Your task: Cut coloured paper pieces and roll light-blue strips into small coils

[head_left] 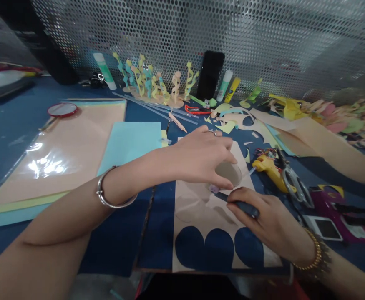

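Observation:
My left hand [204, 156], with a ring on one finger, curves its fingers and thumb around a round, pale object [229, 173] on a sheet of pale pink paper [195, 200]. Between the thumb and fingers of my right hand [263, 216] is a dark pen-like tool [243, 207]. Its purplish tip [213, 189] meets the paper beside the round object, close to my left thumb. Round cut-outs along the paper's near edge show the blue tabletop [157, 246] beneath.
Left lie a blue sheet [132, 139] and a plastic-wrapped paper stack [63, 154]. Behind are twisted paper decorations [149, 83], a phone [210, 75] and a red cutter [197, 110]. Right are a yellow glue gun [271, 173], scissors [298, 185] and a purple item [329, 208].

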`<action>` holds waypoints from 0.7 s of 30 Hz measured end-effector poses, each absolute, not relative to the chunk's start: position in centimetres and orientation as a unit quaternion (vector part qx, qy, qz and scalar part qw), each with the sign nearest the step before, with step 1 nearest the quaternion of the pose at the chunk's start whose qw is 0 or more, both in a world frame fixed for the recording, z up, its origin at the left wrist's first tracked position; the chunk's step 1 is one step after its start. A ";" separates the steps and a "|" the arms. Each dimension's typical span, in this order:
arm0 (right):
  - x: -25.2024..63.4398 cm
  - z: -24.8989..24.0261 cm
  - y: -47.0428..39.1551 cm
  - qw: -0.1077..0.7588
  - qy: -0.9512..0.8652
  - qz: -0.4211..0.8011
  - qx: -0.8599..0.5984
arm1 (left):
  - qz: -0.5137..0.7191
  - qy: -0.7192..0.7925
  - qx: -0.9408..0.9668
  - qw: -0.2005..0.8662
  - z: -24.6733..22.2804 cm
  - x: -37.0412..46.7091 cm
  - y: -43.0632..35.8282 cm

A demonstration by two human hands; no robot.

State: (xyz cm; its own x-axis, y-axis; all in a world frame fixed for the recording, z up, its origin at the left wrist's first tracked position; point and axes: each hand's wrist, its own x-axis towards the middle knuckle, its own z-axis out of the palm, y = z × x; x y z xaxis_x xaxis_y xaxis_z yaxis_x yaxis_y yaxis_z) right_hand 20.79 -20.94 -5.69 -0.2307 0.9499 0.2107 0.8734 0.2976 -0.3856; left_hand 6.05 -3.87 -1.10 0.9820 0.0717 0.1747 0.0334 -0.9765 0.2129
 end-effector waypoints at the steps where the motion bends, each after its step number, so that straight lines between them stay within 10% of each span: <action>1: 21.2 -5.7 -20.9 0.212 -0.766 0.114 -0.597 | 0.092 0.027 0.990 0.104 -1.1 6.0 -3.9; 21: 18.5 -6.2 -20.4 0.147 -0.854 -0.057 -0.495 | 0.102 0.021 0.991 0.089 -1.3 6.1 -3.9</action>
